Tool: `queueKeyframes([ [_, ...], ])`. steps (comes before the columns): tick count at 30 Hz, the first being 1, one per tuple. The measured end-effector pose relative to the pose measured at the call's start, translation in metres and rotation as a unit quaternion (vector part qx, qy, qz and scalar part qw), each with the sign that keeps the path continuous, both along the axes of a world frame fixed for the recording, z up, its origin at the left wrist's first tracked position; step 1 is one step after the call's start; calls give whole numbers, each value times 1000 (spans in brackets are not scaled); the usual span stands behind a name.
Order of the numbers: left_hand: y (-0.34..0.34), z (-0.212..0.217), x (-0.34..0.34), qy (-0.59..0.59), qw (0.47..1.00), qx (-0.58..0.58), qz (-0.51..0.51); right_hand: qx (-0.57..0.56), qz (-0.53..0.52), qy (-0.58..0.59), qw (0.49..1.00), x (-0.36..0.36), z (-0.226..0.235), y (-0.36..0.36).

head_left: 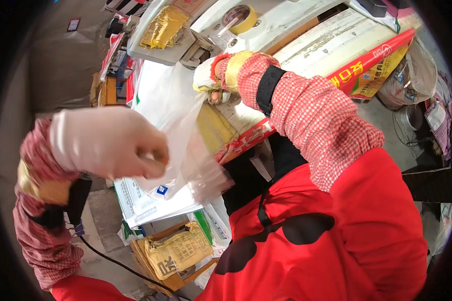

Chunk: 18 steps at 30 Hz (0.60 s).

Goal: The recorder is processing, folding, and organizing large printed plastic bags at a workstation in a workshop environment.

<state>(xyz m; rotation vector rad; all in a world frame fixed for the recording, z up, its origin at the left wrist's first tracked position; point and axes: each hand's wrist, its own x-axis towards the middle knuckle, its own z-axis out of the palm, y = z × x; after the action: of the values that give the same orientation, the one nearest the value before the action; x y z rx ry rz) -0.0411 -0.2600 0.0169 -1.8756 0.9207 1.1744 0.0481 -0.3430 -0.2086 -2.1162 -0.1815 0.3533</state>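
My left hand [113, 143], in a white glove and smeared by motion, is raised at the left with its fingers curled in. Its fingertips are beside a clear plastic sheet or bag [188, 125], and any grip there is blurred. Farther off, my right hand [218, 75] wears a white and yellow glove with bare fingertips showing. Its fingers are bent over the upper edge of the clear plastic. This hand is close to the metal foot [196, 52] of a white machine [155, 30], which looks like an industrial sewing machine.
A yellow tape roll [243, 20] rests on the machine. Along the worktable's edge runs a red and yellow printed strip [346, 72]. Below are stacked white sheets [145, 208], a wooden stool [153, 273] with a yellow sack, and a black cable [118, 266]. A plastic bag [412, 75] hangs at right.
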Motion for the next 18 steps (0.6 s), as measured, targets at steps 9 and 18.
queueKeyframes([
  [9,13,-99,62,-79,836,82,-537,-149,27,-80,985,9,-17,1],
  [18,46,-51,-4,24,927,290,-235,-297,43,-214,930,13,-35,8],
])
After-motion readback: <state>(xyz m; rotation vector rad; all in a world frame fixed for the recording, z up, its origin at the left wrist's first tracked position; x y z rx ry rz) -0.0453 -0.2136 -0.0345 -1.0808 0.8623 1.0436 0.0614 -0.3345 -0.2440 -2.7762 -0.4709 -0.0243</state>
